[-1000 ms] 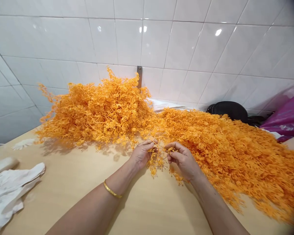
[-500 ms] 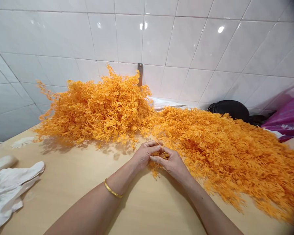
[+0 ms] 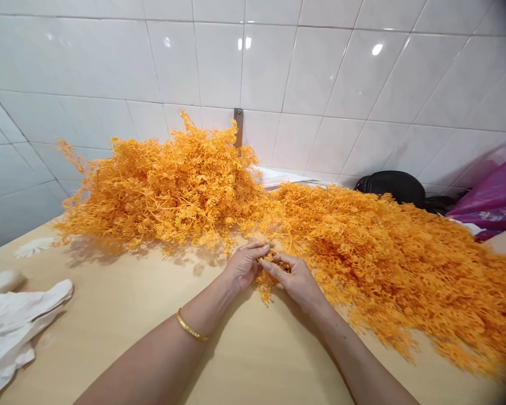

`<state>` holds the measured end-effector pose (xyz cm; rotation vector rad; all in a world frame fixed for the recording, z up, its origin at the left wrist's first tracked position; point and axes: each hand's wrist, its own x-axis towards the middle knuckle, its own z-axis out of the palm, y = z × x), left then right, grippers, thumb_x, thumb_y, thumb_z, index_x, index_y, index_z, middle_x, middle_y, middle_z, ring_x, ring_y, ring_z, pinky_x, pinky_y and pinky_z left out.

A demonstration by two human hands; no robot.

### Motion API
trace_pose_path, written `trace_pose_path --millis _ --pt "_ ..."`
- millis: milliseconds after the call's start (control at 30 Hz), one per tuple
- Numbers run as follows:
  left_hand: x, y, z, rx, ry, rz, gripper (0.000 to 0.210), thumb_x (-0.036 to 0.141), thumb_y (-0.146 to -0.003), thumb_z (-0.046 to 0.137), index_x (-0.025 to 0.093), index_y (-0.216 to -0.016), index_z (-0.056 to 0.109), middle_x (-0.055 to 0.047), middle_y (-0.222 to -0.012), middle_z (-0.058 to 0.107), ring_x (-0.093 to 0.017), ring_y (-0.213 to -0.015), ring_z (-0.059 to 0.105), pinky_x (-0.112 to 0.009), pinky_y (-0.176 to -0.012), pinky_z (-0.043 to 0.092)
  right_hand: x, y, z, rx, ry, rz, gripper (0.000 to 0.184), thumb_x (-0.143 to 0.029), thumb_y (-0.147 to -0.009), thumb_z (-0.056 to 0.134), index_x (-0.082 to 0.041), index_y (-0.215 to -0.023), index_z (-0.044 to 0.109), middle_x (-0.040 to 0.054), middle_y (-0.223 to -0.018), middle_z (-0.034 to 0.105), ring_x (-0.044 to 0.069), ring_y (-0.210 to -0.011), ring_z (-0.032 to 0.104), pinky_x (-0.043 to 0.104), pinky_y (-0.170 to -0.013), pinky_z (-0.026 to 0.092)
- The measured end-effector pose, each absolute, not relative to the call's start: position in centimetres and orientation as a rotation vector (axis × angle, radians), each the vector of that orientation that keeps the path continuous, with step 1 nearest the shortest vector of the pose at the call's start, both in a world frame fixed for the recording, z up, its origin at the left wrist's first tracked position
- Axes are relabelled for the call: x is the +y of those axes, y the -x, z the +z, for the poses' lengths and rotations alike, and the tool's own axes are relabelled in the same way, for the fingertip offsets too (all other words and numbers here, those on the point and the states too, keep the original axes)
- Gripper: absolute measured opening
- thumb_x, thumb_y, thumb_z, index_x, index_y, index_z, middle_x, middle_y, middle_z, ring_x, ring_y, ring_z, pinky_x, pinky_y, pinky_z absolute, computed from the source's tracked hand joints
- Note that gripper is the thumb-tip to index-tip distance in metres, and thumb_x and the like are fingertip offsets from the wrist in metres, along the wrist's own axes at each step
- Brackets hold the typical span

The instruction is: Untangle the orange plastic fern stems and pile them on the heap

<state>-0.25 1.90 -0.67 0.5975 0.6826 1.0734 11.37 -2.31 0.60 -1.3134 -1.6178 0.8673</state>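
Note:
Close together over the table's middle, both my hands are closed on one orange artificial foliage sprig (image 3: 265,286), whose frilly end hangs below the fingers. My left hand (image 3: 243,265) pinches it from the left, thumb against the fingers; a gold bangle circles that wrist. My right hand (image 3: 293,280) grips it from the right with thumb and forefinger. Part of the sprig is hidden inside the hands. Just behind my left hand rises a tall orange foliage heap (image 3: 164,191). A wider, lower foliage pile (image 3: 388,253) spreads beside my right hand.
White cloth gloves (image 3: 21,315) and a pale rounded object (image 3: 0,283) lie at the left edge of the wooden table (image 3: 122,315). A black case (image 3: 394,187) and a purple bag (image 3: 493,194) are at the back right. A tiled wall (image 3: 270,67) bounds the back.
My right thumb and fingers have shifted slightly along the sprig, and the hands are a little farther apart. The whole view has moved slightly; the foliage piles look the same.

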Motion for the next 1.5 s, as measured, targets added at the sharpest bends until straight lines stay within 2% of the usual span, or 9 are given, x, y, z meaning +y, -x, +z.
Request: trace_pose_path --millis 67,133,400,700,867,1000,1200,1333,1500 --pt "1.6 0.0 -0.8 0.681 -0.634 1.085 0.017 0.011 -0.051 0.07 0.012 -0.066 0.063 -0.003 -0.068 0.061 -0.01 -0.058 0.054 -0.021 -0.053 0.04 -2.3 -11.3 0.3 -1.566 1.304 0.875 0.031 -0.043 -0.07 0.052 -0.016 -0.057 0.056 -0.004 -0.046 0.043 0.008 -0.045 0.035 0.022 -0.045 0.026" --pt "1.4 -0.2 -0.9 0.672 -0.672 1.091 0.017 0.011 -0.05 0.07 0.011 -0.064 0.061 -0.003 -0.062 0.06 -0.01 -0.054 0.053 -0.021 -0.052 0.04 -2.2 -11.2 0.1 -1.517 1.279 0.904 0.031 -0.043 -0.07 0.051 -0.015 -0.057 0.056 -0.0035 -0.048 0.044 0.008 -0.046 0.035 0.022 -0.046 0.026" --pt "1.9 0.2 -0.7 0.64 -0.586 1.092 0.012 0.013 -0.061 0.062 0.014 -0.059 0.05 -0.001 -0.055 0.057 -0.008 -0.05 0.051 -0.02 -0.051 0.039 -2.3 -11.2 0.2 -1.361 1.222 0.818 0.012 -0.028 -0.066 0.055 -0.018 -0.059 0.052 -0.0024 -0.057 0.049 0.011 -0.056 0.042 0.021 -0.052 0.032" --pt "1.3 -0.1 -0.7 0.599 -0.756 1.089 0.019 0.008 -0.053 0.066 0.014 -0.061 0.049 0.001 -0.055 0.054 -0.009 -0.049 0.051 -0.022 -0.051 0.04 -2.0 -11.3 -0.2 -1.27 1.254 1.086 0.02 -0.037 -0.072 0.051 -0.019 -0.064 0.046 -0.0075 -0.044 0.034 0.006 -0.038 0.026 0.02 -0.039 0.022" --pt "1.3 -0.2 -0.6 0.679 -0.64 1.199 0.02 0.005 -0.052 0.064 0.015 -0.059 0.048 0.003 -0.052 0.053 -0.008 -0.052 0.052 -0.021 -0.053 0.04 -2.4 -11.0 0.3 -1.337 1.254 1.095 0.029 -0.044 -0.072 0.05 -0.018 -0.062 0.046 -0.0055 -0.049 0.04 0.006 -0.042 0.031 0.02 -0.042 0.025" --pt "1.6 0.0 -0.4 0.731 -0.594 1.154 0.019 0.004 -0.052 0.063 0.014 -0.059 0.048 0.001 -0.055 0.057 -0.01 -0.054 0.054 -0.021 -0.053 0.041 -2.6 -10.7 0.3 -1.551 1.338 0.908 0.026 -0.037 -0.064 0.059 -0.017 -0.058 0.044 -0.0047 -0.055 0.044 0.008 -0.052 0.038 0.021 -0.049 0.029" --pt "2.3 0.6 -0.9 0.618 -0.58 1.085 0.01 0.006 -0.061 0.059 0.012 -0.061 0.052 -0.002 -0.055 0.059 -0.009 -0.053 0.055 -0.019 -0.055 0.042 -2.1 -10.9 -0.3 -1.611 1.338 0.8 0.015 -0.027 -0.072 0.048 -0.018 -0.061 0.043 -0.0038 -0.06 0.045 0.01 -0.057 0.04 0.021 -0.054 0.03" --pt "2.4 0.6 -1.2 0.588 -0.578 1.078 0.009 0.006 -0.064 0.057 0.012 -0.06 0.051 -0.002 -0.055 0.058 -0.009 -0.053 0.055 -0.019 -0.056 0.043 -2.2 -10.8 0.0 -1.624 1.372 0.789 0.016 -0.03 -0.072 0.048 -0.017 -0.064 0.045 -0.0033 -0.06 0.046 0.01 -0.057 0.041 0.021 -0.054 0.031" --pt "2.0 0.4 -0.9 0.645 -0.552 1.043 0.011 0.005 -0.063 0.056 0.013 -0.061 0.049 -0.002 -0.056 0.057 -0.012 -0.053 0.056 -0.027 -0.057 0.046 -2.5 -9.9 0.3 -1.634 1.446 0.74 0.026 -0.041 -0.063 0.058 -0.017 -0.072 0.051 -0.0033 -0.059 0.049 0.009 -0.051 0.041 0.021 -0.048 0.031"
